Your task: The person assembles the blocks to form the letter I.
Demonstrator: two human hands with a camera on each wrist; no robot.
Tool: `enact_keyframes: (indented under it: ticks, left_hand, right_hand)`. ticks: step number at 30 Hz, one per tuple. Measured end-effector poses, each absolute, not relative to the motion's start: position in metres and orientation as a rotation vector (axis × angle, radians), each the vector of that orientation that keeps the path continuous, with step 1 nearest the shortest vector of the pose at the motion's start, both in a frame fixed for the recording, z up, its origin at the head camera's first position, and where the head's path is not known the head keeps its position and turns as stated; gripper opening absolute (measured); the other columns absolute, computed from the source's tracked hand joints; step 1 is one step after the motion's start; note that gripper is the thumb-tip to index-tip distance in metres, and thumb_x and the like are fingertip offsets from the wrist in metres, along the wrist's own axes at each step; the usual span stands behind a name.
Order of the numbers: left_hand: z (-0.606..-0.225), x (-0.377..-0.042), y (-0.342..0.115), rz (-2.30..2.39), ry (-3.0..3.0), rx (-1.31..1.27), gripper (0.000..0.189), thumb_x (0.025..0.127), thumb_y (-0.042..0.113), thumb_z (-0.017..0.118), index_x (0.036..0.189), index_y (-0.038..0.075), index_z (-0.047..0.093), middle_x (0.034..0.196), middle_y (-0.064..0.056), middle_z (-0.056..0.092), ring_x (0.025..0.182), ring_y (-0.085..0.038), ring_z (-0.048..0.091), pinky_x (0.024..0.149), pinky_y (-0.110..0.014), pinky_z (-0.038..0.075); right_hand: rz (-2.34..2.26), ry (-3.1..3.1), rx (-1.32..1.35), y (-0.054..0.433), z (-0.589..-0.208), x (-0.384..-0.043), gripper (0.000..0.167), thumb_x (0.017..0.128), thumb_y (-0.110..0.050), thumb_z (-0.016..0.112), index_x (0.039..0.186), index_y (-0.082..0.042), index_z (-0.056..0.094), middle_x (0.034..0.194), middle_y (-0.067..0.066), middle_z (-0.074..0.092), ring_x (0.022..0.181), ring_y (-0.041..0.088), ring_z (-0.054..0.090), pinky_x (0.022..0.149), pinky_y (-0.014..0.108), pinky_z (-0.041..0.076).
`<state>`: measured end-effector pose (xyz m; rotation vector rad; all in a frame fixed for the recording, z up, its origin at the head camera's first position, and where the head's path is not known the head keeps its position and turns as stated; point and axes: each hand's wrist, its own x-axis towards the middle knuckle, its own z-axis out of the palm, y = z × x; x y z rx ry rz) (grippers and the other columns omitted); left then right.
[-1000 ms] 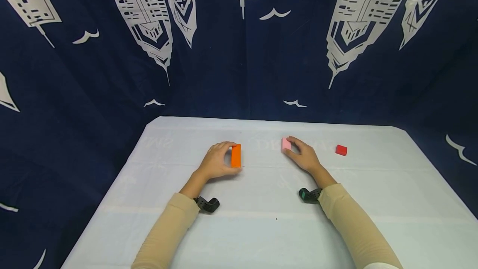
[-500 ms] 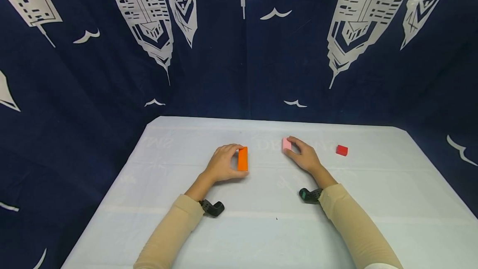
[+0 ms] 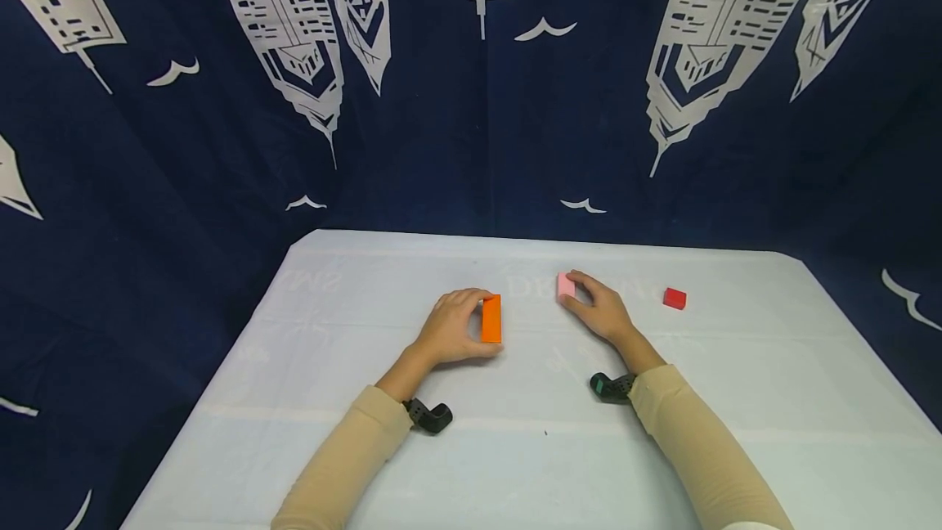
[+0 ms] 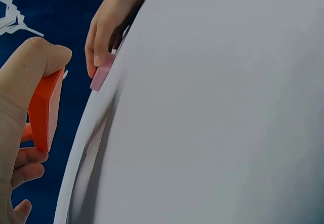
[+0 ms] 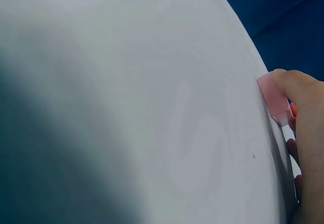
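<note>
Orange blk (image 3: 491, 319) is pinched end to end in your L hand (image 3: 450, 332), long axis approx. fore-aft; pink blk (image 3: 565, 285), pinched in your R hand (image 3: 603, 312), sits apart, right & slightly farther fwd.

Beige long sleeves (image 3: 346, 456) and black wrist cameras (image 3: 432, 418)
The left camera (image 3: 439, 419) is bent like an elbow; the right camera (image 3: 611, 388) bears a green patch (image 3: 599, 384); white shows at the right sleeve's (image 3: 706, 440) near end.
</note>
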<state>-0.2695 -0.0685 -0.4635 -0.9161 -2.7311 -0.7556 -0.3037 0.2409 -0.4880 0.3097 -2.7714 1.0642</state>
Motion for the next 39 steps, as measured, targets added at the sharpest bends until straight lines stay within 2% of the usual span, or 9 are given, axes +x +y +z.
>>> enact_keyframes:
  ticks: [39]
  left_hand:
    - [-0.471,-0.256,-0.035,-0.654,-2.786,-0.968,0.085,0.07,0.062,0.074,0.136,0.014,0.052,0.136,-0.002,0.055,0.127,-0.021,0.047,0.108,-0.041,0.034]
  right_hand:
    - [1.093,-2.772,0.315,0.24,-0.487,-0.303,0.06,0.094,-0.039,0.064,0.14,-0.003,0.05,0.147,0.017,0.045,0.137,0.036,0.037,0.113,0.049,0.026]
